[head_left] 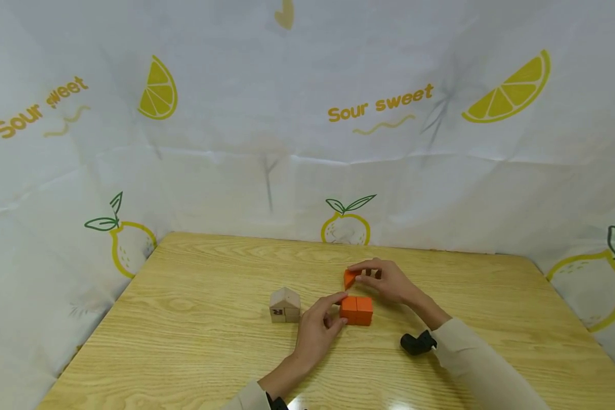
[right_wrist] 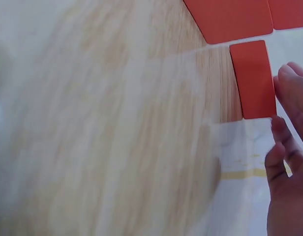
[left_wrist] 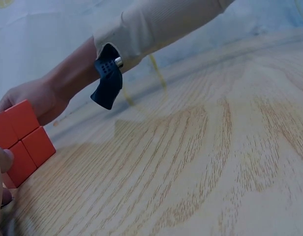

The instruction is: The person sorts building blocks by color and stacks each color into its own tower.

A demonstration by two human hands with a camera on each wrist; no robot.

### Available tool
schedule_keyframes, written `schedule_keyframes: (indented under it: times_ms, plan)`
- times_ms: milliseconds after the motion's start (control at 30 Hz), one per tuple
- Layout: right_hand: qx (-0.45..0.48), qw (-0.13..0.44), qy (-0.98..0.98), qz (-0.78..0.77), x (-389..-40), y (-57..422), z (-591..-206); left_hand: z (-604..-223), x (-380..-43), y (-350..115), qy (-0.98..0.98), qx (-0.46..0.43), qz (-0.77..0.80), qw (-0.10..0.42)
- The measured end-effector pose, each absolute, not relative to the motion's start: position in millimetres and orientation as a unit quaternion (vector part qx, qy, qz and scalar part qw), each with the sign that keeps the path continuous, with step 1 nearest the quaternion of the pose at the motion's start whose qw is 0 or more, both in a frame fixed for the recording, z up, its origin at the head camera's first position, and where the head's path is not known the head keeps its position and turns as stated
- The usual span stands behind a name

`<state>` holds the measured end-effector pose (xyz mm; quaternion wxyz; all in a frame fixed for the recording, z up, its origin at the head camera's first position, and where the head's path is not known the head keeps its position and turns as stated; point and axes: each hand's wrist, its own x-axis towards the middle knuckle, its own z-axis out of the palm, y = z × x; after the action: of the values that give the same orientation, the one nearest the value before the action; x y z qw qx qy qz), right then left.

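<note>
Orange blocks (head_left: 356,311) stand packed into a cube on the wooden table. My left hand (head_left: 315,330) holds them from the left, thumb at the front edge and index finger at the back. Four-square seams show on the blocks' face (left_wrist: 24,140) in the left wrist view. Just behind the cube, my right hand (head_left: 386,280) pinches an orange triangular block (head_left: 351,278) between thumb and fingers. In the right wrist view that block (right_wrist: 253,79) shows a flat rectangular side, close to the larger orange blocks (right_wrist: 235,17).
Left of my left hand stands a small house-shaped stack of plain wooden blocks (head_left: 285,306), one marked with an R. A black wrist device (head_left: 418,343) hangs at my right sleeve. Behind the table (head_left: 184,330) hangs a white lemon-print cloth (head_left: 225,188).
</note>
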<state>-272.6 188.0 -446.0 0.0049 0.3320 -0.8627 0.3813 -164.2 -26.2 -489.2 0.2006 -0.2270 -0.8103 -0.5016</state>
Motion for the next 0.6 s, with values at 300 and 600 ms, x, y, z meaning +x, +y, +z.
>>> schedule_keyframes:
  times_ms: [300, 600]
  plan:
    - [0.290, 0.053, -0.878, 0.377, -275.0, 191.4, -445.5, -489.9, -164.5, -25.8, -0.811, -0.224, -0.502, 0.202]
    - [0.244, -0.023, -0.868, 0.432, -274.5, 191.6, -448.9, -488.2, -163.9, -25.8, -0.811, -0.222, -0.506, 0.194]
